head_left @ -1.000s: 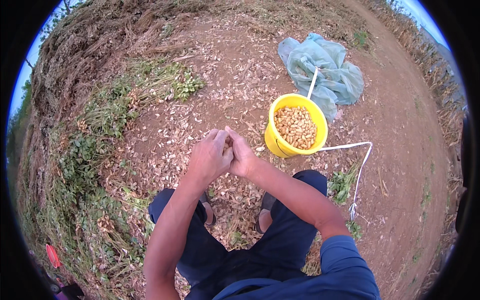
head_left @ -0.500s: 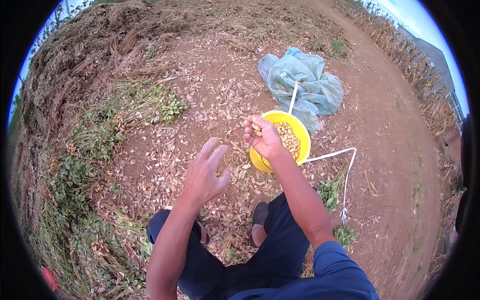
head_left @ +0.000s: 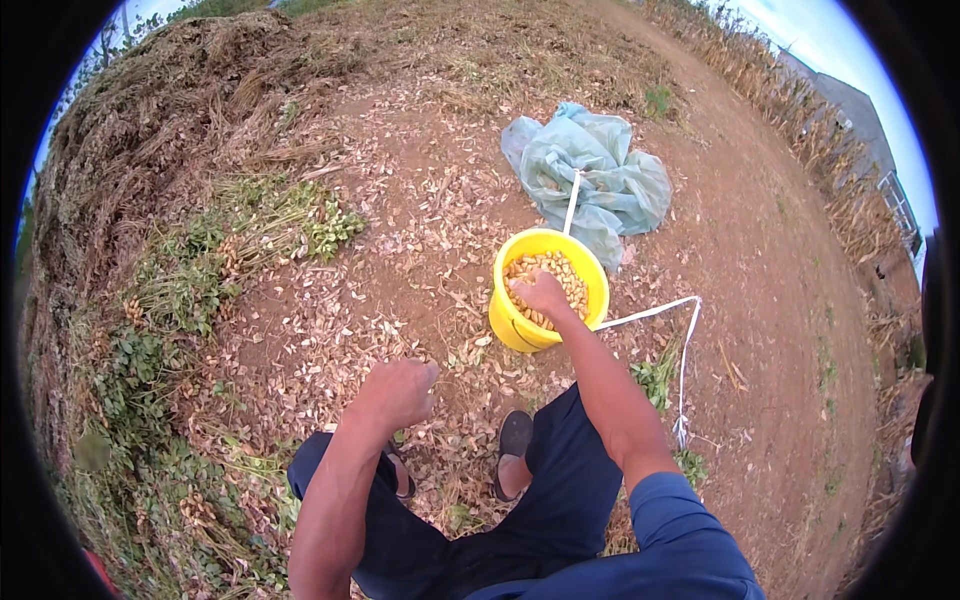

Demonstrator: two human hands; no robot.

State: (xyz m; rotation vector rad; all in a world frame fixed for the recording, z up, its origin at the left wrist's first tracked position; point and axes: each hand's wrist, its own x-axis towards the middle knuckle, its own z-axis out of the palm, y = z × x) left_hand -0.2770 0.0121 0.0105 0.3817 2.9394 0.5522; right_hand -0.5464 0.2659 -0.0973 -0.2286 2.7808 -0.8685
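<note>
My right hand [head_left: 541, 291] is lowered inside the rim of a yellow bucket [head_left: 510, 325], over the unshelled peanuts [head_left: 568, 275] that fill much of it. Its fingers are curled against the peanuts, and the fingertips are partly hidden among them. My left hand [head_left: 392, 393] hovers above the littered ground, left of the bucket and near my left knee. It is closed in a loose fist, back of the hand upward, and nothing shows in it. The bucket stands upright just beyond my right foot.
A crumpled pale blue-green plastic bag [head_left: 590, 170] lies behind the bucket. A white strap [head_left: 650, 313] trails to the right. Pulled peanut plants [head_left: 190, 270] lie at the left, below a large heap of dried vines [head_left: 150, 120]. Shell bits and dry leaves cover the ground.
My right hand has gone down into the bucket from above its left rim, where it held peanuts. The left hand has drawn back toward me, its spread fingers now curled in.
</note>
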